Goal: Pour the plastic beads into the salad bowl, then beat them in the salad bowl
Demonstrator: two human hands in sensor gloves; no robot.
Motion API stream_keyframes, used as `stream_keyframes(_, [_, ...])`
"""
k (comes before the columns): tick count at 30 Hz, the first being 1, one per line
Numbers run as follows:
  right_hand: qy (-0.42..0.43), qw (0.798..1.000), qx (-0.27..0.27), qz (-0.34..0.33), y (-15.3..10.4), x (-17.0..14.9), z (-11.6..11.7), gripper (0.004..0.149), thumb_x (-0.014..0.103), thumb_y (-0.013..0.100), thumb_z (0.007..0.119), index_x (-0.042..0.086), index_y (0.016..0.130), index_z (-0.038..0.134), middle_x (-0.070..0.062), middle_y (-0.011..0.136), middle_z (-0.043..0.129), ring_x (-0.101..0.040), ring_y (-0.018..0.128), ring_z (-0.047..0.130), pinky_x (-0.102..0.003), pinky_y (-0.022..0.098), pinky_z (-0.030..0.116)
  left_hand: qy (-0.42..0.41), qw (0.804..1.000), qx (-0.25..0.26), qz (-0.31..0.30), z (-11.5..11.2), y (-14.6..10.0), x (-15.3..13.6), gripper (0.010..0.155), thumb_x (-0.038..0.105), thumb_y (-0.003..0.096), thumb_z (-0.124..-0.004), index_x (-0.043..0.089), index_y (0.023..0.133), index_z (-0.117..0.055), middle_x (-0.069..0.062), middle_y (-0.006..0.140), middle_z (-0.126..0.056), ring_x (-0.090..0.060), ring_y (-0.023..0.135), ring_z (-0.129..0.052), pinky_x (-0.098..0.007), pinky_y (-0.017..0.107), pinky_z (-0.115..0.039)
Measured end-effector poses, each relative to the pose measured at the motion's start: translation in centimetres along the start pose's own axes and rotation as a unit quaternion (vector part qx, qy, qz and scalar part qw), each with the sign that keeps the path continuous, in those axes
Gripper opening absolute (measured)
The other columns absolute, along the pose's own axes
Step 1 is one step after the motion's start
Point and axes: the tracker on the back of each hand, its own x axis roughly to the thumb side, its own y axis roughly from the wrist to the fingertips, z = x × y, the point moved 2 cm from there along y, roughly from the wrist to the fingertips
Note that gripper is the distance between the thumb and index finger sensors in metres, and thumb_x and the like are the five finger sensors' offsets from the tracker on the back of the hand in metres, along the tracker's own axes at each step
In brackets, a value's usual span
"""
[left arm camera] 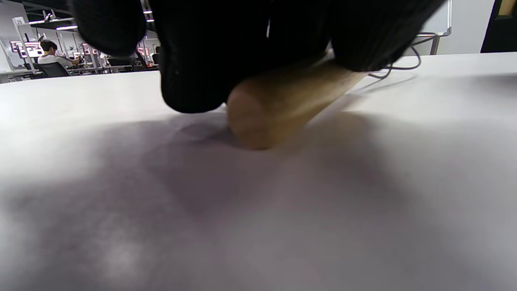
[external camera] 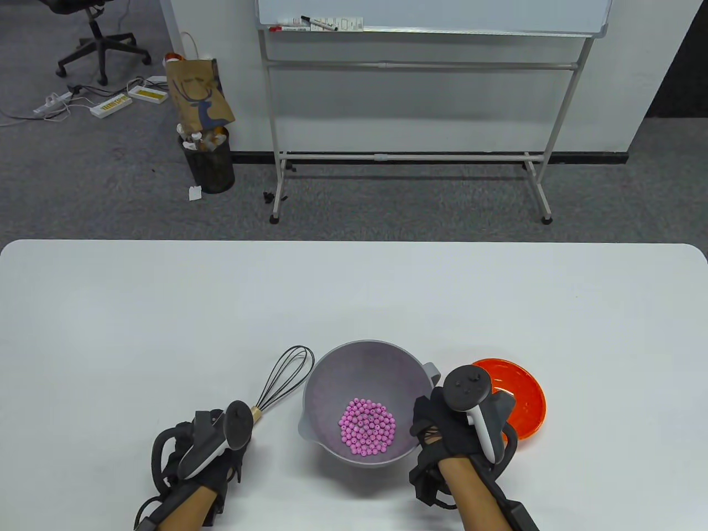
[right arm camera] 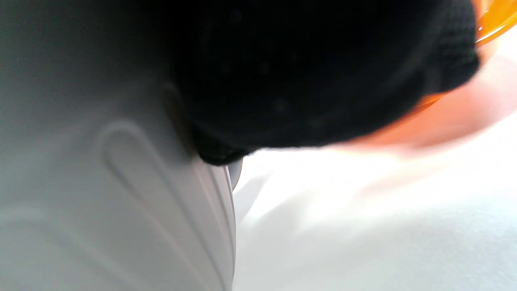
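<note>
A grey salad bowl [external camera: 343,370] stands near the table's front edge with a heap of pink plastic beads [external camera: 368,427] at its bottom. Left of it lies a whisk [external camera: 287,377] with black wires. My left hand [external camera: 241,437] grips its wooden handle [left arm camera: 278,105], fingers [left arm camera: 210,60] curled over it, and the handle's end rests on the table. My right hand [external camera: 428,417] holds the bowl's right rim. In the right wrist view its gloved fingers [right arm camera: 303,72] lie against the bowl's outer wall [right arm camera: 101,182].
An orange dish [external camera: 522,395] sits just right of the bowl, partly behind my right hand, and shows as an orange edge [right arm camera: 492,20] in the right wrist view. The white table [external camera: 354,298] stretches bare behind the bowl. A whiteboard stand [external camera: 409,157] is on the floor beyond.
</note>
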Motion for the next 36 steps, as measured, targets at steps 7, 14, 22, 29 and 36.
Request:
stream_keyframes(7, [0.01, 1.0, 0.02, -0.003, -0.2, -0.2, -0.3, 0.061, 0.05, 0.048, 0.077, 0.005, 0.089, 0.076, -0.012, 0.053, 0.103, -0.02, 0.018, 0.107, -0.042, 0.031, 0.086, -0.013, 1.0, -0.004, 0.007, 0.2, -0.1, -0.3, 0.057, 0.054, 0.0476, -0.073, 0.03, 0.1, -0.072, -0.005, 0.102, -0.083, -0.031, 0.085, -0.091, -0.062, 0.067, -0.064])
stream_keyframes(14, [-0.029, 0.994, -0.093, -0.049, -3.7, 1.0, -6.5, 0.071, 0.057, 0.047, 0.079, 0.006, 0.096, 0.071, -0.019, 0.07, 0.097, -0.029, 0.037, 0.107, -0.048, 0.044, 0.08, -0.123, 0.986, 0.091, -0.062, 7.4, -2.8, 1.0, 0.072, 0.066, 0.0448, -0.07, 0.031, 0.107, -0.062, -0.012, 0.116, -0.065, -0.039, 0.099, -0.076, -0.069, 0.071, -0.053])
stream_keyframes(22, [-0.069, 0.946, -0.142, -0.282, -7.6, 1.3, -5.1, 0.082, 0.069, 0.041, 0.08, 0.029, 0.109, 0.056, -0.006, 0.118, 0.049, -0.039, 0.112, 0.054, -0.066, 0.077, 0.04, -0.132, 0.963, 0.168, -0.166, 11.2, -5.7, 4.8, 0.084, 0.08, 0.0422, -0.055, 0.036, 0.114, -0.045, -0.012, 0.126, -0.044, -0.045, 0.114, -0.048, -0.073, 0.074, -0.032])
stream_keyframes(29, [-0.117, 0.938, -0.085, -0.314, -7.5, 0.1, -2.1, 0.09, 0.078, 0.038, 0.073, 0.037, 0.112, 0.043, -0.002, 0.123, 0.031, -0.034, 0.12, 0.028, -0.068, 0.078, 0.026, -0.074, 0.967, 0.151, -0.194, 8.5, -5.9, 5.8, 0.085, 0.081, 0.0415, -0.047, 0.038, 0.114, -0.038, -0.009, 0.128, -0.035, -0.044, 0.117, -0.039, -0.073, 0.073, -0.026])
stream_keyframes(36, [-0.123, 0.94, -0.084, -0.307, -7.6, -0.1, -2.0, 0.089, 0.077, 0.038, 0.073, 0.036, 0.112, 0.044, -0.002, 0.123, 0.031, -0.034, 0.12, 0.026, -0.068, 0.078, 0.024, -0.061, 0.97, 0.143, -0.187, 7.9, -5.9, 5.5, 0.085, 0.081, 0.0414, -0.048, 0.038, 0.114, -0.038, -0.008, 0.128, -0.035, -0.043, 0.117, -0.038, -0.073, 0.073, -0.024])
